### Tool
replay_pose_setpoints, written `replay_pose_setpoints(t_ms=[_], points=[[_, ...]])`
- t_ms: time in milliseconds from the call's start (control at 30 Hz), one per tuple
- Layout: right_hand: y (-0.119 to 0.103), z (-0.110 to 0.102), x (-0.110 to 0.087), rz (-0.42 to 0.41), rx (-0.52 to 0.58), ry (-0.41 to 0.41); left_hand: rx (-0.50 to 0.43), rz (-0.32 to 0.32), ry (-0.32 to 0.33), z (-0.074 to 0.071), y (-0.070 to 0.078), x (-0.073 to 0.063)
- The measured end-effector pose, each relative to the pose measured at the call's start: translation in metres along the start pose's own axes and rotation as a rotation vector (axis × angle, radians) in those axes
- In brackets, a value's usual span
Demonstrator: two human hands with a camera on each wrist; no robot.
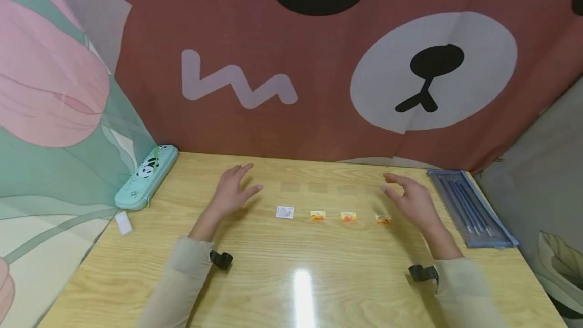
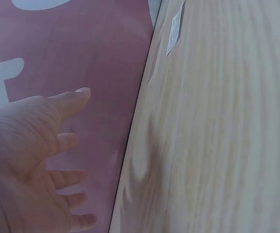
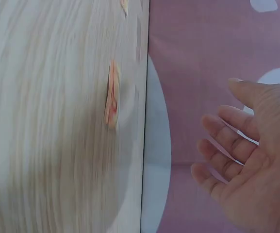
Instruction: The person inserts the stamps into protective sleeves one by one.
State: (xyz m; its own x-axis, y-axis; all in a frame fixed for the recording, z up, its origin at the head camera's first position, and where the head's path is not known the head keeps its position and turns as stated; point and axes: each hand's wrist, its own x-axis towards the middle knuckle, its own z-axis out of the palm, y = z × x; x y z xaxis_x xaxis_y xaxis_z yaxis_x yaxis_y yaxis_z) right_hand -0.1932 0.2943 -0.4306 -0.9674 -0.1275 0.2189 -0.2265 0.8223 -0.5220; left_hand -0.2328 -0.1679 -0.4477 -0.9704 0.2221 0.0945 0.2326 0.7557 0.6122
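A small white card with grey print (image 1: 284, 212) lies on the wooden table, leftmost in a row. Three yellow-orange picture cards follow to its right: one (image 1: 318, 215), a second (image 1: 348, 217), and a third (image 1: 383, 219) partly shadowed by the right hand. My left hand (image 1: 230, 191) hovers left of the white card, fingers spread and holding nothing; the left wrist view shows its palm (image 2: 18, 160) and loosely extended fingers. Beyond the row's right end, my right hand (image 1: 412, 201) is raised, empty, with gently bent fingers. An orange card (image 3: 112, 94) lies near it in the right wrist view.
Faint rectangular patches (image 1: 318, 187) mark the table behind the cards. At left are a turquoise panda pencil case (image 1: 148, 176) and a small white block (image 1: 123, 222). A blue-edged, see-through pouch (image 1: 471, 209) with several pencils lies right. A bear-print cloth (image 1: 319, 125) hangs along the back edge.
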Motion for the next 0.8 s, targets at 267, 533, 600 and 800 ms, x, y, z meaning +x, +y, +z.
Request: replay_pose_setpoints(t_ms=[267, 533, 600, 800], points=[[-0.019, 0.018, 0.005, -0.012, 0.022, -0.047, -0.094, 0.009, -0.022, 0.008, 0.005, 0.012], [-0.04, 0.04, 0.014, -0.054, 0.04, -0.067, -0.106, -0.029, -0.067, 0.015, 0.014, 0.021], [-0.045, 0.046, 0.016, -0.063, 0.045, -0.073, -0.111, -0.032, -0.073, 0.018, 0.017, 0.023], [-0.063, 0.061, 0.021, -0.091, 0.052, -0.083, -0.083, -0.033, -0.097, 0.023, 0.02, 0.029]])
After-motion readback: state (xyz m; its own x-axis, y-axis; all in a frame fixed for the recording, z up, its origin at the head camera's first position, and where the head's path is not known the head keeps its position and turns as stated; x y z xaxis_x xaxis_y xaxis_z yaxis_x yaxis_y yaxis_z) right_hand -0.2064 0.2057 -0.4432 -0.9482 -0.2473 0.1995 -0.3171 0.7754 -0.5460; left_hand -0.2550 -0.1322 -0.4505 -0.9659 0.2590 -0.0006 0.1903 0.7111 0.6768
